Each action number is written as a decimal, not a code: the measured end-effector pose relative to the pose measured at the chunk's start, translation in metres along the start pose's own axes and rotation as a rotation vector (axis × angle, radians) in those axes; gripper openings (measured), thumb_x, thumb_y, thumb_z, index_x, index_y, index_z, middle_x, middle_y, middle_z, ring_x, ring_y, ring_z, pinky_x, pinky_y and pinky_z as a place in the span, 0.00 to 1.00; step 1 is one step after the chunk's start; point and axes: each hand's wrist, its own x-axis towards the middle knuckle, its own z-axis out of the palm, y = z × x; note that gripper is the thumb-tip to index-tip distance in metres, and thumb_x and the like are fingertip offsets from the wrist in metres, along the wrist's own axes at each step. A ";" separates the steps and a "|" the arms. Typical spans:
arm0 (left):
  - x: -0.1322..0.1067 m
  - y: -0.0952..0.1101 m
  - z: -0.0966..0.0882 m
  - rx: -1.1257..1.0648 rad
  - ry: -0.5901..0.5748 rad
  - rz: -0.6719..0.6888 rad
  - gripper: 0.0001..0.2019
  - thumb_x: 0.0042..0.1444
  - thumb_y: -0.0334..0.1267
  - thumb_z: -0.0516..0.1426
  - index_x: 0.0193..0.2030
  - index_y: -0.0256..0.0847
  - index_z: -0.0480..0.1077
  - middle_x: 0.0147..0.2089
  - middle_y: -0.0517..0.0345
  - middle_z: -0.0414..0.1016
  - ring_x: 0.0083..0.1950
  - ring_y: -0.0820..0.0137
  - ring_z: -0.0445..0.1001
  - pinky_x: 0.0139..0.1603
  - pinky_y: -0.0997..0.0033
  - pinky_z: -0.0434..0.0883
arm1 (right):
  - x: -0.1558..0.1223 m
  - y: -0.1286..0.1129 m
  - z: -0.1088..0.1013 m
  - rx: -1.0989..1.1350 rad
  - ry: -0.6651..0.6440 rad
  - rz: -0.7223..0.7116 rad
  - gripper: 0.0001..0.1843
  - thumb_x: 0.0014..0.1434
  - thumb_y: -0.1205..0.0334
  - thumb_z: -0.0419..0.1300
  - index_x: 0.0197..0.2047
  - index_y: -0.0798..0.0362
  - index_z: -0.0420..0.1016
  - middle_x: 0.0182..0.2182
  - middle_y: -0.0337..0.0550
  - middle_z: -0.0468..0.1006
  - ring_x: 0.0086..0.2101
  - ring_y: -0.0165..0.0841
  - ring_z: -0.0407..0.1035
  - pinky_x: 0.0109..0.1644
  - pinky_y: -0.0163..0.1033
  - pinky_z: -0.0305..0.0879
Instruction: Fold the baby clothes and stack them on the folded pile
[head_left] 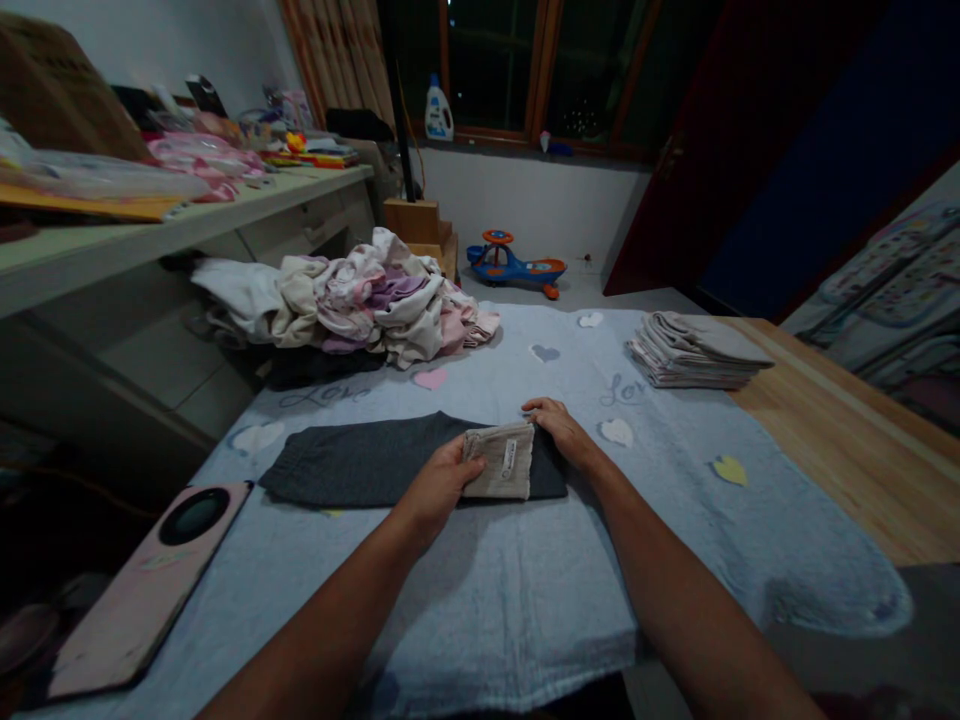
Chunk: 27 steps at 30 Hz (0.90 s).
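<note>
Logged from my remote post: left grip (439, 485) and right grip (559, 430), apart and unclamped, resting on a folded beige cloth (501, 460) atop dark grey trousers (375, 462); blue blanket (480, 620) over the surface (wooden edge (847, 430) showing). Beyond: stacked folded clothes (694, 350), heaped laundry (352, 305), toy ride-on car (516, 262), window (540, 70).

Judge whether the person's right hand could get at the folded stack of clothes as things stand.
Probably yes: the right hand touches the beige folded cloth, and only open blue blanket lies between it and the folded stack; nothing stands in the way.
</note>
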 end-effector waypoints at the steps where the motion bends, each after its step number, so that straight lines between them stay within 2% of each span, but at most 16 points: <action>1: -0.001 0.001 -0.001 0.007 0.002 0.008 0.19 0.47 0.34 0.62 0.48 0.36 0.74 0.43 0.53 0.80 0.41 0.66 0.78 0.45 0.69 0.72 | 0.000 0.000 -0.001 0.016 -0.005 0.013 0.16 0.61 0.61 0.47 0.38 0.48 0.77 0.50 0.43 0.74 0.55 0.39 0.60 0.64 0.48 0.51; 6: -0.002 0.008 -0.013 0.113 0.143 0.054 0.20 0.44 0.33 0.61 0.47 0.38 0.71 0.41 0.56 0.79 0.38 0.68 0.77 0.40 0.71 0.72 | -0.003 0.003 -0.008 0.115 -0.048 -0.052 0.12 0.56 0.60 0.51 0.30 0.48 0.75 0.50 0.43 0.74 0.55 0.41 0.60 0.65 0.51 0.49; 9: 0.001 0.010 -0.021 0.170 0.222 0.057 0.26 0.41 0.32 0.61 0.51 0.40 0.67 0.41 0.56 0.79 0.38 0.66 0.78 0.38 0.70 0.72 | -0.005 0.002 -0.011 0.231 -0.085 -0.102 0.09 0.50 0.60 0.55 0.31 0.50 0.76 0.56 0.45 0.71 0.57 0.44 0.60 0.64 0.52 0.50; 12: 0.004 0.008 -0.026 0.218 0.239 0.052 0.29 0.42 0.37 0.64 0.53 0.40 0.64 0.41 0.55 0.79 0.37 0.65 0.78 0.37 0.68 0.73 | -0.007 -0.004 -0.011 0.333 -0.130 -0.117 0.11 0.46 0.61 0.58 0.34 0.51 0.77 0.59 0.45 0.69 0.58 0.45 0.60 0.63 0.52 0.52; 16: 0.007 0.003 -0.028 0.291 0.245 0.097 0.25 0.46 0.40 0.63 0.52 0.40 0.66 0.41 0.55 0.78 0.37 0.66 0.77 0.38 0.68 0.72 | -0.008 -0.012 -0.004 0.423 -0.121 -0.046 0.11 0.44 0.62 0.58 0.33 0.50 0.76 0.46 0.44 0.77 0.56 0.45 0.63 0.62 0.50 0.54; 19: 0.008 0.000 -0.030 0.328 0.275 0.124 0.22 0.48 0.39 0.60 0.51 0.41 0.68 0.42 0.56 0.78 0.37 0.66 0.77 0.39 0.69 0.72 | -0.009 -0.015 0.000 0.480 -0.118 0.058 0.12 0.43 0.62 0.57 0.34 0.51 0.74 0.37 0.41 0.77 0.44 0.40 0.70 0.49 0.43 0.63; 22: 0.008 0.000 -0.031 0.330 0.289 0.143 0.21 0.49 0.38 0.58 0.51 0.42 0.67 0.41 0.57 0.77 0.38 0.67 0.76 0.39 0.70 0.71 | -0.011 -0.018 0.000 0.492 -0.154 0.088 0.12 0.44 0.61 0.56 0.35 0.51 0.72 0.29 0.36 0.73 0.31 0.33 0.66 0.36 0.36 0.61; 24: 0.008 0.000 -0.032 0.328 0.303 0.159 0.21 0.49 0.38 0.58 0.51 0.42 0.67 0.41 0.58 0.77 0.38 0.67 0.76 0.39 0.70 0.71 | -0.011 -0.019 -0.001 0.452 -0.145 0.076 0.12 0.44 0.62 0.55 0.35 0.51 0.71 0.28 0.35 0.71 0.30 0.32 0.65 0.33 0.35 0.60; 27: 0.009 0.001 -0.036 0.338 0.328 0.169 0.22 0.48 0.36 0.57 0.52 0.42 0.67 0.41 0.59 0.77 0.38 0.67 0.76 0.39 0.70 0.71 | -0.008 -0.018 -0.001 0.322 -0.094 0.026 0.15 0.41 0.66 0.53 0.35 0.52 0.72 0.31 0.37 0.73 0.34 0.34 0.66 0.37 0.36 0.61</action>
